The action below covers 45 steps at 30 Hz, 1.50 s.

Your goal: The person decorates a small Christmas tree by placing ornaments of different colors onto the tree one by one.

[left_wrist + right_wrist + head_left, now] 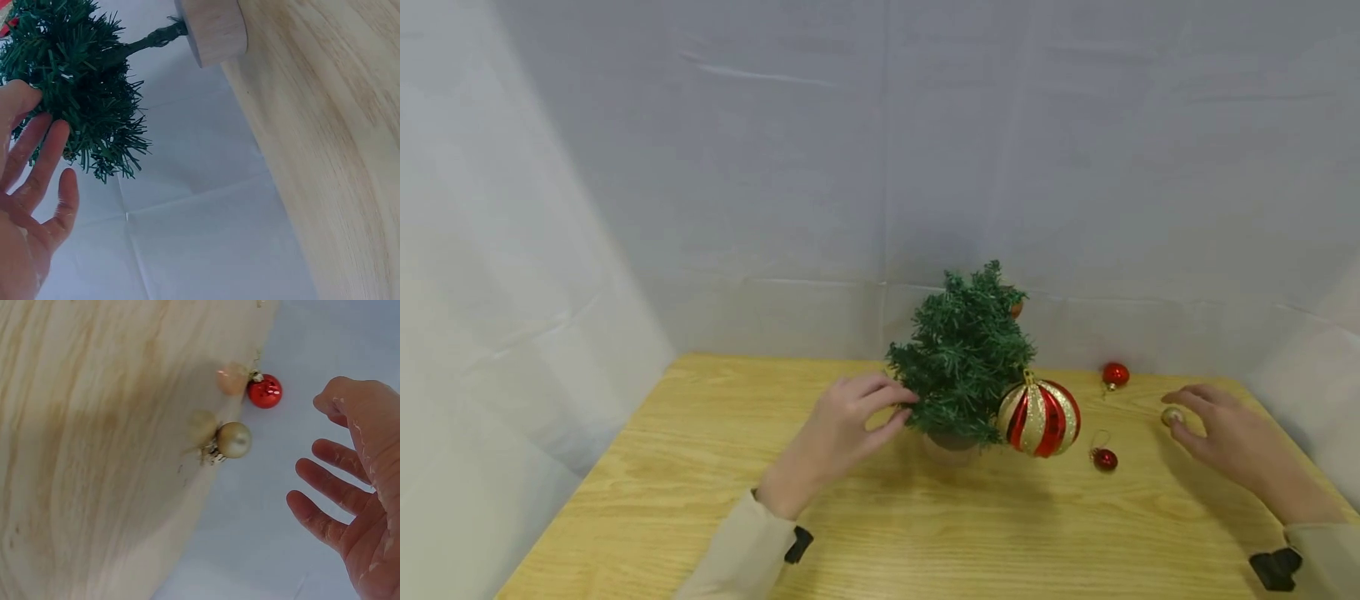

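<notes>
A small green artificial Christmas tree stands on a round wooden base. My left hand pinches the tips of its left lower branches between thumb and fingers; the other fingers are spread along the foliage. A large red-and-gold striped bauble hangs from the tree's right side. At the right, my right hand hovers with parted fingers beside a small gold bauble. A gap separates that hand from the bauble in the right wrist view.
Two small red baubles lie on the wooden table: a far one near the back edge, a darker nearer one with a hanging loop. Another reddish bauble is partly hidden behind the treetop. White-grey cloth surrounds the table.
</notes>
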### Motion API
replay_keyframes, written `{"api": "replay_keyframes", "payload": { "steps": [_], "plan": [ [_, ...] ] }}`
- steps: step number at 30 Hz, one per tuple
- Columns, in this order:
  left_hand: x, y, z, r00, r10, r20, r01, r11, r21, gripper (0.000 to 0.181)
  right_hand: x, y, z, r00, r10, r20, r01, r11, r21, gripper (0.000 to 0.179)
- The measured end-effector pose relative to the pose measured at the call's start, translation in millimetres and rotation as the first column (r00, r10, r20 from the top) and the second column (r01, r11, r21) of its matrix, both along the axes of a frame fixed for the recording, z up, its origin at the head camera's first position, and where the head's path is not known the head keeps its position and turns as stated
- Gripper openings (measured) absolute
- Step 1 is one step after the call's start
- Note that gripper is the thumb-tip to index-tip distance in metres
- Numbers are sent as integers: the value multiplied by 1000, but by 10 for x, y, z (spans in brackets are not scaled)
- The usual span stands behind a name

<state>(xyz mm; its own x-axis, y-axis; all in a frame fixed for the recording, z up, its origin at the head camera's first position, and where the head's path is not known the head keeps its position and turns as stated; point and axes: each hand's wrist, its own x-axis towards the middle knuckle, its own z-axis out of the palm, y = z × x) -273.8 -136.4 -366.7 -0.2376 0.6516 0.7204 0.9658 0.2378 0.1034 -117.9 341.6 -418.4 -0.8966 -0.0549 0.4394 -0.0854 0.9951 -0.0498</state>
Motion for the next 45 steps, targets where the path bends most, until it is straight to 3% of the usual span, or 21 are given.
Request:
{"api": "replay_keyframes", "payload": {
  "steps": [8, 16, 29, 45],
  "plan": [
    [6, 18, -41, 978, -4, -207, 12, 999, 36, 22, -83, 101, -98, 998, 48, 50, -49, 999, 14, 33],
    [55, 37, -40, 938, 2, -346, 0, 1000, 6, 27, -90, 179, -167, 972, -12, 234, 26, 998, -55, 30],
    [216, 81, -71, 907, 42, -420, -62, 997, -36, 24, -137, 273, -248, 951, -39, 307, 50, 998, -26, 27],
    [325, 204, -118, 896, 17, -444, -20, 1000, -3, 20, -146, 294, -232, 947, -12, 322, 36, 997, -68, 21]
  ]
}}
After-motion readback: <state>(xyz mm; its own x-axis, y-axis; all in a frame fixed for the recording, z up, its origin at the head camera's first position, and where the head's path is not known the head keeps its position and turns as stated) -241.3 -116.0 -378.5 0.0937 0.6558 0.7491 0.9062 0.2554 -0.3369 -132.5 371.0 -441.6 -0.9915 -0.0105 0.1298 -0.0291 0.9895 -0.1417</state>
